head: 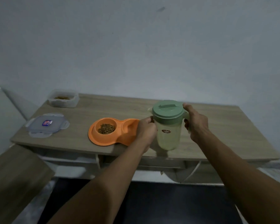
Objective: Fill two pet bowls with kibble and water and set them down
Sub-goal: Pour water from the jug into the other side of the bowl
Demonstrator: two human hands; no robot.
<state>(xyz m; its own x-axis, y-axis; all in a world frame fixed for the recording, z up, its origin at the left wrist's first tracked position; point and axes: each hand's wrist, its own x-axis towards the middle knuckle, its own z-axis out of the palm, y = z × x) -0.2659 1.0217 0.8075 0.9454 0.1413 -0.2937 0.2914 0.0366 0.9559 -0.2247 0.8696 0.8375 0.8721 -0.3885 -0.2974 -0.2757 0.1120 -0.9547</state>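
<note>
The orange double bowl's [103, 140] empty well [129, 126] lies just left of the upright green-lidded pitcher [168, 138], whose handle [187, 115] the right hand's [196, 125] grip wraps while the left hand [145, 131] clasps its side.

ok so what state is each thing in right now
orange double bowl: on the table, left cup holds kibble, right cup looks empty, partly hidden
pitcher: upright, green lid on
food container: open, some food inside
container lid: off, lying flat on the table
left hand: grips the pitcher's side
right hand: grips the pitcher's handle
</note>
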